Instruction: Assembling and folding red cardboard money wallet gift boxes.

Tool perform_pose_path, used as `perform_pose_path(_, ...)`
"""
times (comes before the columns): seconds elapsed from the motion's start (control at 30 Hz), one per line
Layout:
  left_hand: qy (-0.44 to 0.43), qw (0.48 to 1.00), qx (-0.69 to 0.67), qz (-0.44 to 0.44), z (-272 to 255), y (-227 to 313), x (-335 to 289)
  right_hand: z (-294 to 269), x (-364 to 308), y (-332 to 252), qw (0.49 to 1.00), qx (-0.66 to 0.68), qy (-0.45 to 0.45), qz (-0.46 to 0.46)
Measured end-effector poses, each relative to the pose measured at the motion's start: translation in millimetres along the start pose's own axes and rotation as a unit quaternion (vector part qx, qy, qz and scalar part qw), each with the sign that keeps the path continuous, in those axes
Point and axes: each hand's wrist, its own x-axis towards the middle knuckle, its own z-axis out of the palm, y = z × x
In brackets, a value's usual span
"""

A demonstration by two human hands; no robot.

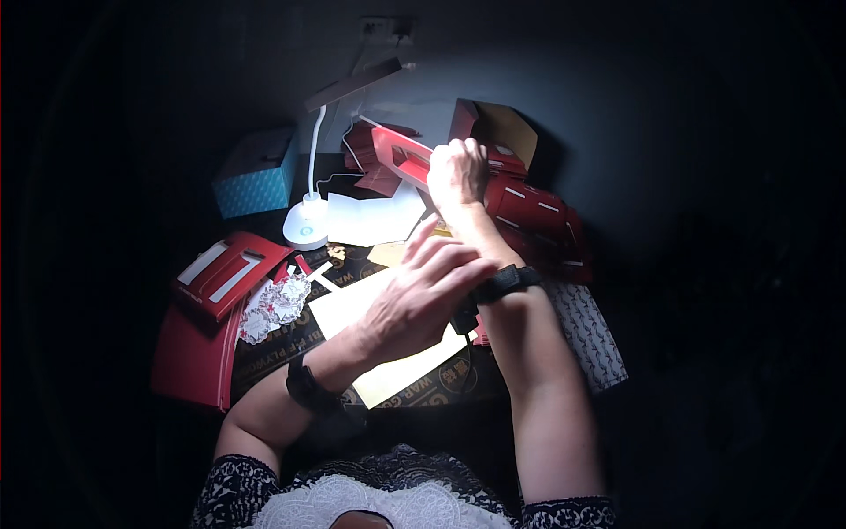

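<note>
My right hand [458, 172] is raised at the far side of the table, its fingers closed on a red card piece [384, 146] with a cut-out window. The card is tilted and its near end is hidden by the hand. Lower and nearer, my left hand [421, 295] is held over a pale yellow sheet [392, 383], fingers stretched out and nothing seen in them. Its fingertips come close to my right forearm. Red folded pieces with white strips [538, 212] lie just right of my right hand.
A white desk lamp [306, 231] stands at the back, beside a blue box [256, 181] and a white folded paper [374, 216]. Red folders [189, 357], a red piece with white strips [225, 273] and crumpled printed paper [275, 309] lie left. A patterned sheet [589, 335] is right; an open box [511, 128] stands behind.
</note>
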Motion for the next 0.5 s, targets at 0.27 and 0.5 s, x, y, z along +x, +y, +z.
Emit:
perform_pose_path(0.27, -0.095, 0.990, -0.079, 0.068, -10.1, -7.9, 34.1, 11.8, -0.7, -2.9, 0.997, 0.042, -0.033, 0.061)
perform_pose_path(0.5, -0.098, 0.988, -0.096, 0.076, -10.5, -9.9, 17.2, 23.3, 3.1, -2.2, 0.987, 0.083, -0.061, 0.119)
